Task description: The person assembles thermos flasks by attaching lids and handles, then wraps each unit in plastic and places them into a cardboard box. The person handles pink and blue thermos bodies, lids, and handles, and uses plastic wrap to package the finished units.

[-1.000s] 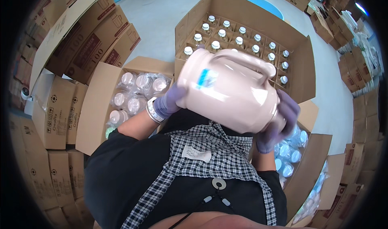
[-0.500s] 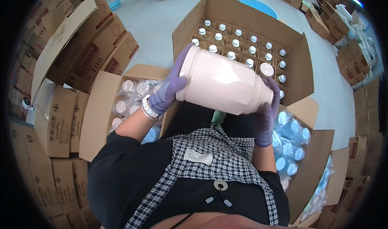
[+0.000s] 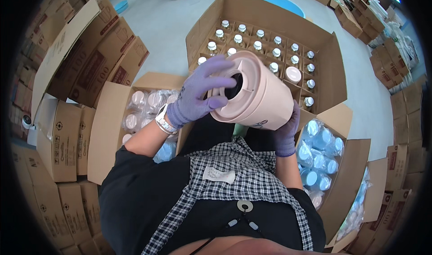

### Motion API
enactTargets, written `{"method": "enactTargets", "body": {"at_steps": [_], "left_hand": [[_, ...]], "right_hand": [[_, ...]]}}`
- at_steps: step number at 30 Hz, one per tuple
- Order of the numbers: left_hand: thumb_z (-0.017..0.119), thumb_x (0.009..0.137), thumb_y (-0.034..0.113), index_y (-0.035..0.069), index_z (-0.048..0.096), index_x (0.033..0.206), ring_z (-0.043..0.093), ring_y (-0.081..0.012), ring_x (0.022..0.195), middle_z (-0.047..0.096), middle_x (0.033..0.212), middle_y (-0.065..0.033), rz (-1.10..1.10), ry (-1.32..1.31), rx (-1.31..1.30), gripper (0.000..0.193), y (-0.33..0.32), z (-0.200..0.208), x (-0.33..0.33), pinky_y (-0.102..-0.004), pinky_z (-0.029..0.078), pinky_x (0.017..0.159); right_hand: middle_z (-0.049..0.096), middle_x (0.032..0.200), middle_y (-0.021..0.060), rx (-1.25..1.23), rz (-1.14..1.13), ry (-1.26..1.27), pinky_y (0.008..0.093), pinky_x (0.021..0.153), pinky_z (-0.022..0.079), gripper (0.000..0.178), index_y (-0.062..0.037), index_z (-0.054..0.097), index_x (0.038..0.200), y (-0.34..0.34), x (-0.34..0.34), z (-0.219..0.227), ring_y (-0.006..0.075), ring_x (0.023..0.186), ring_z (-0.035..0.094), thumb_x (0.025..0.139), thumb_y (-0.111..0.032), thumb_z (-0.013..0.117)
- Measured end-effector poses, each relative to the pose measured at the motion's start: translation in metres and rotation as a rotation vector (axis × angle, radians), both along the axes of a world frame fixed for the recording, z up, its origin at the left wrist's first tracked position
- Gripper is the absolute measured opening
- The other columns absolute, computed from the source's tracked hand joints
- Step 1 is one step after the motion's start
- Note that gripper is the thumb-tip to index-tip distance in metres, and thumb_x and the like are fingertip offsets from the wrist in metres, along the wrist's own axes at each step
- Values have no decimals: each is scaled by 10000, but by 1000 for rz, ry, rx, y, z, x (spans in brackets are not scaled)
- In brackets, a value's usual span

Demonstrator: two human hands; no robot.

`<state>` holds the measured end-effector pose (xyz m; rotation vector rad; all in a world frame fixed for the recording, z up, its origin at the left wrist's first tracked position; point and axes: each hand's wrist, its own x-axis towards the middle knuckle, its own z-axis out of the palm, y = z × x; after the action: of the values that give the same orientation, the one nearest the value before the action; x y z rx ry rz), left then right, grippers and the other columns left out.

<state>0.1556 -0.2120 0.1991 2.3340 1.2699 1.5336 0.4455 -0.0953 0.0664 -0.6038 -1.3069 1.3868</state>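
A large pale pink flask casing is tilted in front of me, its ribbed round base turned towards my left. A dark round opening shows in the middle of that base. My left hand, in a purple glove, is at the base with fingers spread and thumb apart, one finger over the opening. A curved pink edge shows between thumb and fingers; I cannot tell whether it is a separate part. My right hand, also gloved, grips the casing's far end from below, its fingers mostly hidden.
Ahead stands a divided carton of white-capped bottles; a pink round lid lies among them. Open cartons hold bagged pink cups at left and bagged blue cups at right. Stacked boxes line the left side.
The casing has turned so its base faces up towards me and the opening shows. My left hand has moved from the base's side onto its face, with fingers spread.
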Motion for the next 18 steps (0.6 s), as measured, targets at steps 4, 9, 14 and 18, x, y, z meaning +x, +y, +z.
{"method": "enactTargets", "body": {"at_steps": [4, 9, 14, 18], "left_hand": [[739, 890, 335, 122, 711, 1143, 606, -325, 1074, 636, 1148, -100, 3, 289, 43, 332, -5, 15, -11, -449, 480, 945], [745, 858, 422, 155, 688, 1018, 571, -303, 848, 538, 970, -81, -130, 516, 52, 316, -20, 20, 0, -436, 486, 762], [765, 843, 407, 122, 702, 1089, 573, -349, 1027, 562, 1089, -102, 9, 434, -102, 381, -44, 5, 5, -475, 492, 903], [711, 880, 418, 97, 662, 1090, 592, -360, 993, 575, 1077, -124, 29, 481, -105, 387, -49, 20, 14, -445, 522, 868]], "right_hand": [[663, 1272, 106, -126, 124, 35, 339, 1001, 529, 295, -5, 591, 1302, -8, 3, 12, 187, 1141, 644, 1053, -149, 528], [692, 1148, 69, -276, 215, -30, 296, 915, 551, 220, -20, 626, 1213, -28, 20, -13, 142, 1057, 655, 1042, -119, 530], [688, 1133, 51, -322, 178, -60, 294, 948, 536, 303, -53, 633, 1205, -72, 13, 1, 140, 1054, 656, 1093, -250, 432], [681, 1236, 86, -586, 304, 151, 331, 997, 537, 386, -29, 596, 1330, -58, 21, -20, 175, 1140, 653, 1097, -295, 440]]}}
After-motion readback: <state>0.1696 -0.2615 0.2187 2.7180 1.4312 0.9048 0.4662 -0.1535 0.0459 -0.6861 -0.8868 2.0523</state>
